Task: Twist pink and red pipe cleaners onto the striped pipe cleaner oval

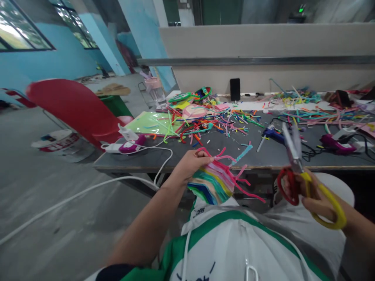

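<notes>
Scissors to the right, striped fuzzy piece to the left, a gap between them.
The left hand (195, 162) pinched a multicoloured striped panel of fuzzy, pipe-cleaner-like strands (215, 181) by its upper left corner, above the lap at the front edge of the dark grey table (254, 156). The right hand (320, 205) was closed around the handles, one red, one yellow, of large metal-bladed scissors (296, 166), their blurred blades pointing away over the table, well apart from the panel. The stripes slanted down rightward, running through pinks, yellow, teal, beige, blue and green; loose pink ends splayed from the right side, nearest the scissors.
</notes>
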`<move>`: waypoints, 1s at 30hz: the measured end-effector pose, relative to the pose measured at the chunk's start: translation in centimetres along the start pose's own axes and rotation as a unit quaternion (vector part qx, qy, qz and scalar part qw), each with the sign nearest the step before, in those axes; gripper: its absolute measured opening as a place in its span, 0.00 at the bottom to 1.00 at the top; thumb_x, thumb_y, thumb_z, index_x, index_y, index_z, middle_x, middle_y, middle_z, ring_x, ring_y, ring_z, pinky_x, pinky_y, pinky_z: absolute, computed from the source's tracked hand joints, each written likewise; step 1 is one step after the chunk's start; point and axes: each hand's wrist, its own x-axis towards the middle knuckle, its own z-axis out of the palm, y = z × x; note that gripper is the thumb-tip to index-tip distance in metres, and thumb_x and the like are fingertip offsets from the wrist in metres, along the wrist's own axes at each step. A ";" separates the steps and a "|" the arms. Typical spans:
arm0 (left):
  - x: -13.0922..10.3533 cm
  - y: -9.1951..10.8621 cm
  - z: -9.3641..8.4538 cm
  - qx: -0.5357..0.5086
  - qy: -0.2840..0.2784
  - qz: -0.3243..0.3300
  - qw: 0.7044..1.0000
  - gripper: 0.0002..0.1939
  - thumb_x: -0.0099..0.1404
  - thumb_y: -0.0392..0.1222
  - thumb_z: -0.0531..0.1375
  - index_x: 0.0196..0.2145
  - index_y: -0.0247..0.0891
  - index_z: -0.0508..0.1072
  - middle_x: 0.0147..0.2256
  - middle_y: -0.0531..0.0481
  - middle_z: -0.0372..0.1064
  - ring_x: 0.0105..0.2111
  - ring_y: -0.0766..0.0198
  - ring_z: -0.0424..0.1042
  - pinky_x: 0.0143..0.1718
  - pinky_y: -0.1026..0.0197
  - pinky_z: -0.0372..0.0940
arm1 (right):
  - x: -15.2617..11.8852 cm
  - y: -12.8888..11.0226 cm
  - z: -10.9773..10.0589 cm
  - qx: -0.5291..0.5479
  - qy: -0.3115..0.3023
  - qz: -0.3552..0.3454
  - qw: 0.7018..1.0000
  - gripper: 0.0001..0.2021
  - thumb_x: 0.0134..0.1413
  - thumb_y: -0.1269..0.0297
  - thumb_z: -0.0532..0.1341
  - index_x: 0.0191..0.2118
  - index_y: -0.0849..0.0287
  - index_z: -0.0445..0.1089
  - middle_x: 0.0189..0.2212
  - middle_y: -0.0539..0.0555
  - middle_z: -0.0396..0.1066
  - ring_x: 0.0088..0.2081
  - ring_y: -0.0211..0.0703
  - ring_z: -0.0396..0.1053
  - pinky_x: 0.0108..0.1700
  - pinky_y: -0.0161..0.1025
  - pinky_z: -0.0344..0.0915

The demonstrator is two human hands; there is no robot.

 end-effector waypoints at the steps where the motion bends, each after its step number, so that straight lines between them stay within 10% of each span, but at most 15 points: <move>1: 0.1 0.1 0.2 0.008 -0.004 0.003 1.000 0.16 0.46 0.46 0.68 0.18 0.33 0.67 0.16 0.58 0.55 0.18 0.73 0.54 0.22 0.67 0.49 | -0.6 -0.4 0.4 -0.020 -0.012 -0.001 1.000 0.26 0.40 0.64 0.56 0.51 0.51 0.58 0.36 0.54 0.68 0.28 0.43 0.67 0.29 0.39 0.66; 11: 0.3 1.1 2.5 0.034 -0.050 -0.031 0.998 0.17 0.44 0.47 0.68 0.17 0.34 0.66 0.15 0.59 0.54 0.18 0.73 0.51 0.22 0.66 0.47 | 0.6 -3.3 2.4 -0.488 -0.044 -0.070 0.869 0.20 0.45 0.71 0.56 0.47 0.53 0.63 0.43 0.57 0.67 0.43 0.50 0.67 0.36 0.39 0.63; 30: 0.2 0.8 4.1 0.065 -0.080 -0.055 0.993 0.14 0.44 0.47 0.67 0.19 0.33 0.70 0.15 0.56 0.60 0.18 0.70 0.57 0.22 0.65 0.51 | 1.1 -4.1 3.3 -0.599 -0.005 -0.064 0.798 0.18 0.49 0.67 0.55 0.48 0.53 0.61 0.40 0.58 0.67 0.38 0.50 0.67 0.28 0.37 0.55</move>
